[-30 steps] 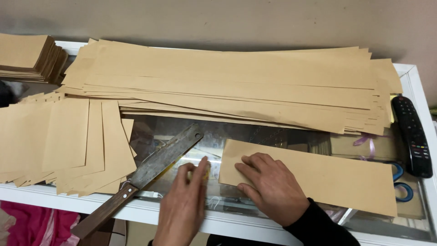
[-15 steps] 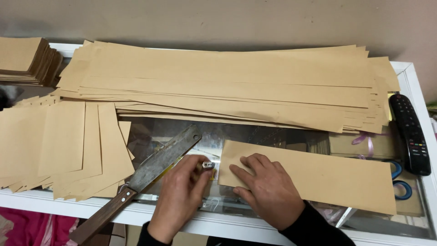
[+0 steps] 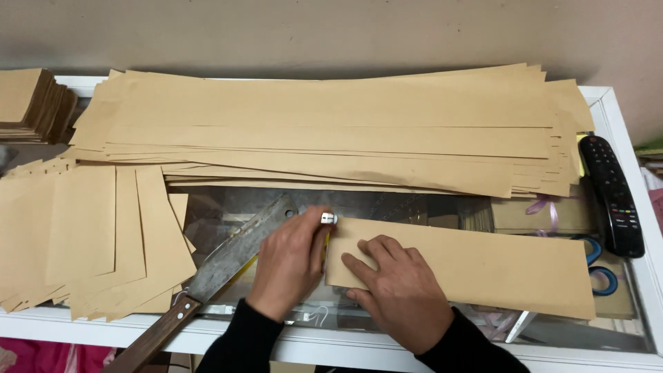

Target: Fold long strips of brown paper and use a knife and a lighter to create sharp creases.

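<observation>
Brown paper strip (image 3: 476,266) under right hand (image 3: 397,293); cleaver (image 3: 221,266) beside left hand (image 3: 290,262).

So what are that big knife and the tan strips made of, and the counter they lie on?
The big knife looks like dull grey steel, blotched and unpolished, with a dark brown handle, seemingly wood, with pale rivets. The tan strips look like matte brown kraft paper: thin, flat, stacked with fine layered edges. The counter seems to be clear glass in a white frame, since things show through beneath it.

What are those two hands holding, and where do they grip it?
The left hand grips a small metal-tipped tool by its body, tip showing. The right hand holds nothing; it presses flat on the brown paper strip near its left end.
</observation>
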